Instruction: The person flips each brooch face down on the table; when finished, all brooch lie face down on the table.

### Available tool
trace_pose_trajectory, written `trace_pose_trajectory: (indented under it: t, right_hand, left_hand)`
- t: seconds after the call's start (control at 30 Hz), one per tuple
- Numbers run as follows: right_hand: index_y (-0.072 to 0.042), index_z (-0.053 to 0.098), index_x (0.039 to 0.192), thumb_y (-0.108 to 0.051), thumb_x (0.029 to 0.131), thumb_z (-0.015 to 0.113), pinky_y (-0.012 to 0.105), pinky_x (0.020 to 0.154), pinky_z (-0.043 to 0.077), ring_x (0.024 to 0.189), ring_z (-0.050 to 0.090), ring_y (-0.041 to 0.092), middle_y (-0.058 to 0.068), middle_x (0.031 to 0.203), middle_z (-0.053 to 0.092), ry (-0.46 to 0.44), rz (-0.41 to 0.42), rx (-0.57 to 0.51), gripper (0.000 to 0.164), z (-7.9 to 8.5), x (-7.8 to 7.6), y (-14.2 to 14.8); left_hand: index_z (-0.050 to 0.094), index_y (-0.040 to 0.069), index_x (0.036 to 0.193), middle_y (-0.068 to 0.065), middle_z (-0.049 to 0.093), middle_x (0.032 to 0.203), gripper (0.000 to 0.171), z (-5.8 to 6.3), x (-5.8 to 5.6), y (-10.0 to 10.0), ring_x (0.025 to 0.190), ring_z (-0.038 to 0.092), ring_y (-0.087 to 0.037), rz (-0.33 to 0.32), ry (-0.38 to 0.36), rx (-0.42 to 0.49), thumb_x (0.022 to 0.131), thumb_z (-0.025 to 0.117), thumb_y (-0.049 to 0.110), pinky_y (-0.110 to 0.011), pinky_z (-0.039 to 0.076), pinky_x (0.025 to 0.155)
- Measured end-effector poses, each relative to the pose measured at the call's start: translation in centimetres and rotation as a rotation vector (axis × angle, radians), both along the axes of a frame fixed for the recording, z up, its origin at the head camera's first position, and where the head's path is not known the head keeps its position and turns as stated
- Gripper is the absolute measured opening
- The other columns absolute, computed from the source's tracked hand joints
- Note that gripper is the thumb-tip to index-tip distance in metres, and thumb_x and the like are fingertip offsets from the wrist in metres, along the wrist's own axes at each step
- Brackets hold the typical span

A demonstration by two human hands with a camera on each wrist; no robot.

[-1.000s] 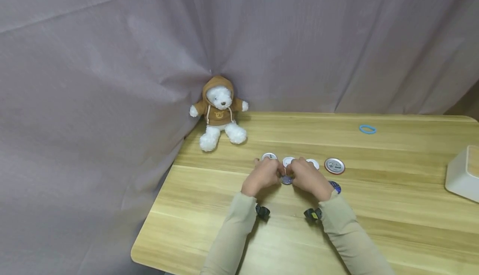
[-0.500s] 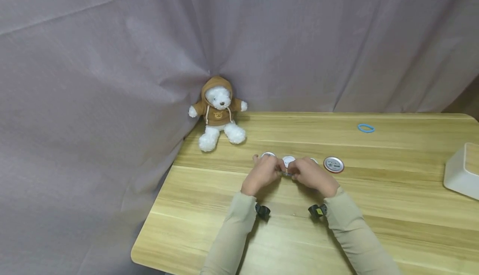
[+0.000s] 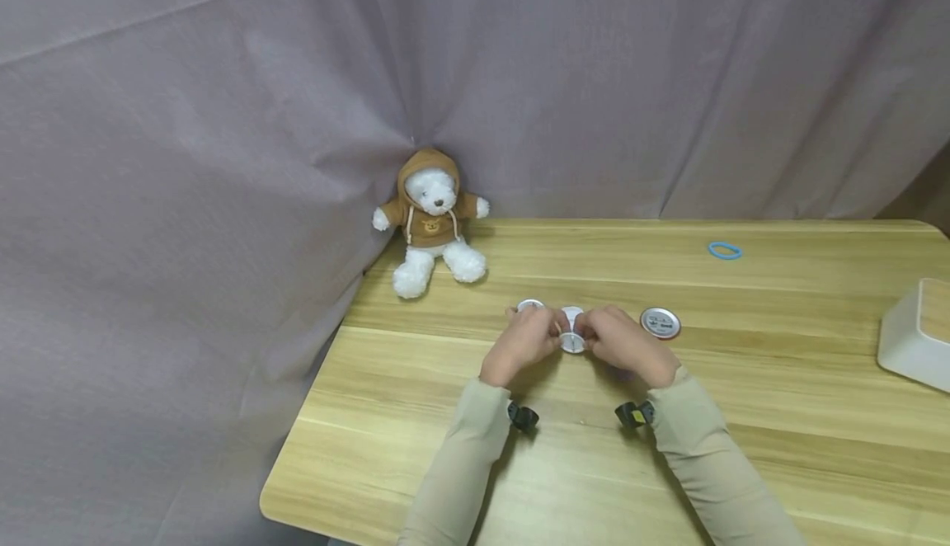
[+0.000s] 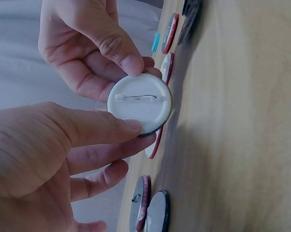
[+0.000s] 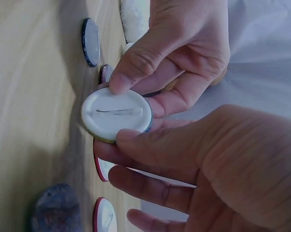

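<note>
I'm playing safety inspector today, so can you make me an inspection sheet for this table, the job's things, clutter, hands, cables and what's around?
Surface: table with a pale wood grain.
Job's things: round badge, pin side showing in both wrist views; other badges on the table.
Clutter: blue band, seated teddy bear, white box partly out of view.
Hands: left hand and right hand both pinch the round badge.
Cables: nothing seen.
Surroundings: greyish curtain behind the table.
</note>
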State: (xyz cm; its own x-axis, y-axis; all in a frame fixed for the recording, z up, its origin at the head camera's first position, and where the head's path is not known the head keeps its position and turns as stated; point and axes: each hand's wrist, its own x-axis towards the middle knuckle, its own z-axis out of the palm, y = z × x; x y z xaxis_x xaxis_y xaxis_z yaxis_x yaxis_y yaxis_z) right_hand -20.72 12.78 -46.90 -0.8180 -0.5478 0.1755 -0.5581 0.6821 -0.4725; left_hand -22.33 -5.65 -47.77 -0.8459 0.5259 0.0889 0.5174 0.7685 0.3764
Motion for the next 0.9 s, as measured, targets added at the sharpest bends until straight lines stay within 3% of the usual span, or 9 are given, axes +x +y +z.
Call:
trace_pose_trajectory:
  t: [0.27, 0.6, 0.77, 0.9]
  right_hand:
    - [-0.009, 0.062, 0.078, 0.009, 0.071, 0.065, 0.035, 0.059, 0.044, 0.061, 0.049, 0.014, -0.008, 0.063, 0.051, 0.036, -0.024, -0.021, 0.019, -0.3, 0.5, -0.2]
    - [-0.011, 0.052, 0.071, 0.011, 0.069, 0.063, 0.034, 0.054, 0.038, 0.058, 0.043, 0.015, -0.006, 0.062, 0.045, 0.126, -0.071, -0.030, 0.025, -1.3, 0.5, -0.6]
    - [-0.011, 0.052, 0.067, 0.010, 0.068, 0.065, 0.036, 0.053, 0.040, 0.056, 0.044, 0.018, -0.004, 0.060, 0.046, 0.132, -0.097, 0.013, 0.024, -1.5, 0.6, -0.8]
    - [-0.012, 0.053, 0.063, 0.011, 0.067, 0.064, 0.037, 0.053, 0.041, 0.055, 0.045, 0.019, -0.003, 0.059, 0.048, 0.150, -0.122, 0.051, 0.026, -1.6, 0.6, -0.9]
  left_hand:
    - [0.075, 0.018, 0.097, 0.009, 0.072, 0.081, 0.015, -0.1, 0.1, 0.3, 0.090, 0.059, -0.011, -0.001, -0.052, -0.038, 0.085, 0.075, 0.008, -0.050, 0.036, 0.094]
    - [0.075, 0.019, 0.094, 0.010, 0.067, 0.075, 0.017, -0.6, 0.1, 0.8, 0.083, 0.057, -0.010, 0.030, -0.006, -0.085, 0.081, 0.075, 0.007, -0.048, 0.037, 0.091]
    - [0.072, 0.018, 0.081, 0.009, 0.064, 0.073, 0.012, -0.9, 0.0, 1.0, 0.077, 0.054, -0.011, 0.023, -0.009, -0.108, 0.080, 0.073, 0.006, -0.051, 0.040, 0.088]
    - [0.067, 0.019, 0.070, 0.009, 0.059, 0.071, 0.017, -1.1, -0.1, 1.1, 0.076, 0.053, -0.011, 0.019, 0.010, -0.120, 0.079, 0.075, 0.007, -0.053, 0.042, 0.086]
